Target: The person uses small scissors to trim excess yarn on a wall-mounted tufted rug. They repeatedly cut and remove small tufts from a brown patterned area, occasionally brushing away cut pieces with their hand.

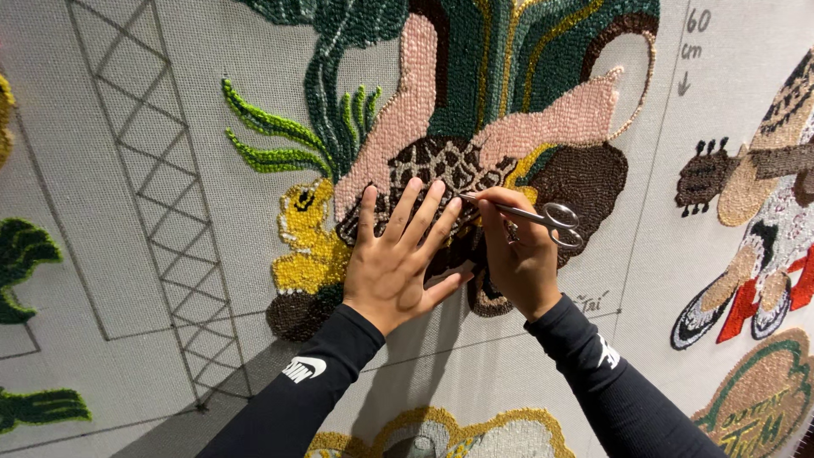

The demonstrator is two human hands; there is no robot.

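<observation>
Left hand [397, 259] pressing flat, fingers spread wide, on tufted rug design [475, 127]; right hand [519, 254] gripping small silver scissors [543, 218], tips touching brown pile.

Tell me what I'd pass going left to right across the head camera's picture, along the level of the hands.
Drawn lattice outline → yellow tufted patch → left hand, flat on the tufted design → right hand → small scissors it holds → tufted guitar figure.

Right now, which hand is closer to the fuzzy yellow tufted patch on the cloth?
Left. The left hand lies flat right beside the yellow tufted patch; the right hand, holding small silver scissors, is farther off, beyond the left hand.
</observation>
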